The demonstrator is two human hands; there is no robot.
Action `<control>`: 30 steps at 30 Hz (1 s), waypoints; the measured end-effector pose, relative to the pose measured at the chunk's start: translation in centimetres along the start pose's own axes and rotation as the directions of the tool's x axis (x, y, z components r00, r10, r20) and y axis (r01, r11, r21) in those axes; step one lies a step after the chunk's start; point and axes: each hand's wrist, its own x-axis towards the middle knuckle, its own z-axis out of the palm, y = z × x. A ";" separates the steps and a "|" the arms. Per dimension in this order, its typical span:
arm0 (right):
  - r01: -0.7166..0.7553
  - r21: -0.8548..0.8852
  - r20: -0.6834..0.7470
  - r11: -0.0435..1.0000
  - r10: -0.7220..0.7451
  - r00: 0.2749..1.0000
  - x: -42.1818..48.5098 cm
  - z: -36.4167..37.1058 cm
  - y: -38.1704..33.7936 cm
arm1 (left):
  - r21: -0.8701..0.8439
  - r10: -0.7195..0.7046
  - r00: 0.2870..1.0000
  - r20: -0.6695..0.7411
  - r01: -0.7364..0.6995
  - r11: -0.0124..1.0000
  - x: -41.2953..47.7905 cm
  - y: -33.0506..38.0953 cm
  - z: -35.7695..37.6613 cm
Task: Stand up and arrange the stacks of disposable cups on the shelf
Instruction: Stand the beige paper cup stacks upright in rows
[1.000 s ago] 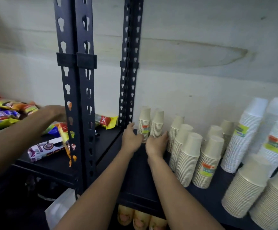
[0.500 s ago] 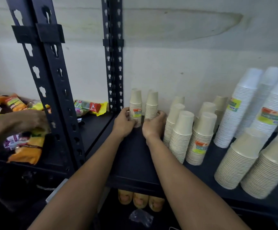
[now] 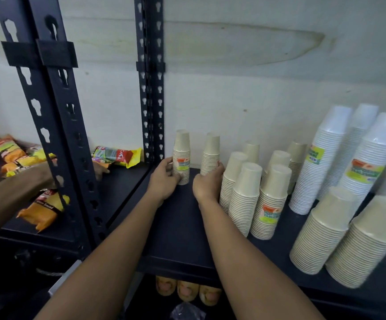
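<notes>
While left hand [image 3: 164,182] grips labelled cup stack [image 3: 181,153], right hand [image 3: 207,184] grips neighbouring cup stack [image 3: 211,151], both upright on shelf [image 3: 178,225].

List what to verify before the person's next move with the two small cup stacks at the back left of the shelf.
1. Left hand grips the labelled small stack: ok.
2. Right hand grips the second small stack: ok.
3. Both stacks upright: ok.
4. Gap between right hand and the neighbouring taller stack: cannot tell, they overlap in view.
5. Bare shelf in front: ok.
6. Other person's hand is beyond the post, by the snacks: ok.
</notes>
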 end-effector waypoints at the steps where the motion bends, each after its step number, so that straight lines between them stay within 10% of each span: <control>1: 0.000 0.001 0.001 1.000 0.000 1.000 -0.1 -0.2 0.0 | -0.002 -0.002 1.000 0.000 0.002 1.000 0.0 0.1 0.1; 30: -0.001 -0.173 -0.052 0.985 -0.008 0.999 0.1 -0.8 -0.4 | 0.182 0.070 0.997 0.038 -0.075 0.980 0.0 0.2 1.0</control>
